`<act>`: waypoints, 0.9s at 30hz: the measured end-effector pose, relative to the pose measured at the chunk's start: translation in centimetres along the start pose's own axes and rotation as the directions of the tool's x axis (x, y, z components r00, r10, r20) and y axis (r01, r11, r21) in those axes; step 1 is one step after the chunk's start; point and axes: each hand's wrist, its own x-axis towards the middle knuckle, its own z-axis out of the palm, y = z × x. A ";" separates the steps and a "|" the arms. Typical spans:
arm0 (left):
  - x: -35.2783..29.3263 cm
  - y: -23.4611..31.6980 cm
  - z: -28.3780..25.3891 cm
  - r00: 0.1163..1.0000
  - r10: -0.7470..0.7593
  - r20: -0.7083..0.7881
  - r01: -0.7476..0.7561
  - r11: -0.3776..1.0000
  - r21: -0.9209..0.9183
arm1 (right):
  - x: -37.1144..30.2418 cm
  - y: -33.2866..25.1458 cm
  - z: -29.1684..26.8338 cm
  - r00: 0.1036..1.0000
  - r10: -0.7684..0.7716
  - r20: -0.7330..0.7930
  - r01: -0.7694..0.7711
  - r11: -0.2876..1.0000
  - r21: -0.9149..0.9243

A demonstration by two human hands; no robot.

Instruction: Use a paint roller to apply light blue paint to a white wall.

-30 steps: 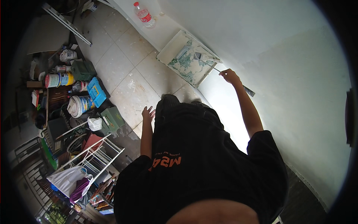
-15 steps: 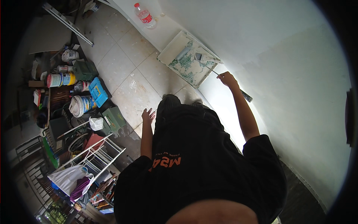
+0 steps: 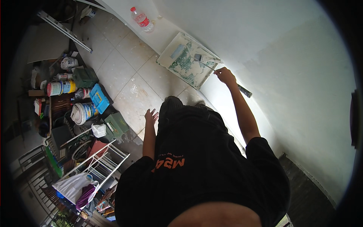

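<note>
A pale tray [image 3: 206,76], its inside smeared with white and green, lies by the wall beyond my feet. My right hand [image 3: 225,75] is closed around a thin-rod tool [image 3: 207,66] with a black handle end [image 3: 245,91] sticking out behind the wrist. The rod slants into the tray toward a small dark grey head [image 3: 197,57], whose exact kind I cannot make out. To the left of my legs, my left hand [image 3: 152,115] hangs above the tiled floor, fingers apart and holding nothing.
A clear bottle [image 3: 142,19] with a red cap stands on a white ledge near the tray. Along the left are paint buckets [image 3: 84,112], a blue case [image 3: 99,99], green boxes [image 3: 116,125] and a white metal rack [image 3: 102,160]. A pale wall [image 3: 302,83] rises on the right.
My right hand and the tool have shifted slightly left and up, with the tool's head further into the tray. My left hand stays almost where it was. The whole view has turned a little.
</note>
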 end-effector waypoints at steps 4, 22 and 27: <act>-0.8 0.0 1.3 0.999 -0.012 -0.040 0.011 1.000 -0.015 | 1.7 0.9 0.4 0.999 -0.032 -0.014 0.032 0.999 -0.023; 0.6 -1.4 0.4 0.999 -0.033 -0.003 0.033 0.998 0.051 | 0.4 6.7 1.5 0.994 -0.010 0.111 0.004 0.998 0.059; -0.1 0.2 0.9 1.000 0.001 0.004 -0.001 0.999 0.046 | -1.6 5.6 2.3 0.986 0.046 0.159 -0.072 0.984 0.161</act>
